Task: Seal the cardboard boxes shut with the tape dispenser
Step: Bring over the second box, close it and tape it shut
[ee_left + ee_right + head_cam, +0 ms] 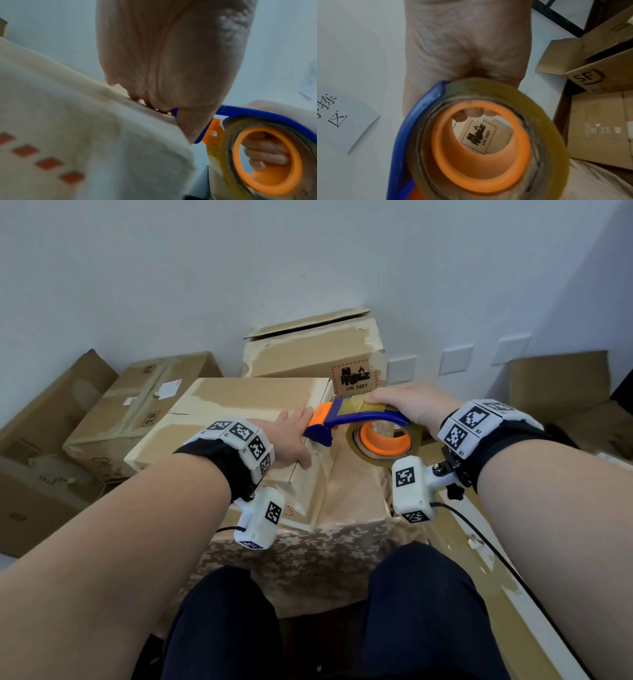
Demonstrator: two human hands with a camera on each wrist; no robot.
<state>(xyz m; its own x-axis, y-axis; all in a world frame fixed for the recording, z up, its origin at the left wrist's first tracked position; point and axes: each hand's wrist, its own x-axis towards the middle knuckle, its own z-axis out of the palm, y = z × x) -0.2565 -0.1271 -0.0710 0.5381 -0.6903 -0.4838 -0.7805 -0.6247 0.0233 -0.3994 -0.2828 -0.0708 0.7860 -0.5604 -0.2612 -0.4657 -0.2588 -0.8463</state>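
Lighting is even, diffuse and cool, source not visible; shadows are soft. The head view is sharp, with wide-angle bending at its edges. Both wrist views are softer: the left hand (171, 56) and right hand (465, 44) fill the frame close up, blurred. No strong glare anywhere.

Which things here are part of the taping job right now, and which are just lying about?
In use:
right hand gripping tape dispenser
left hand flat on near box

Lying about:
UN 3481 box behind
left boxes
open box at right
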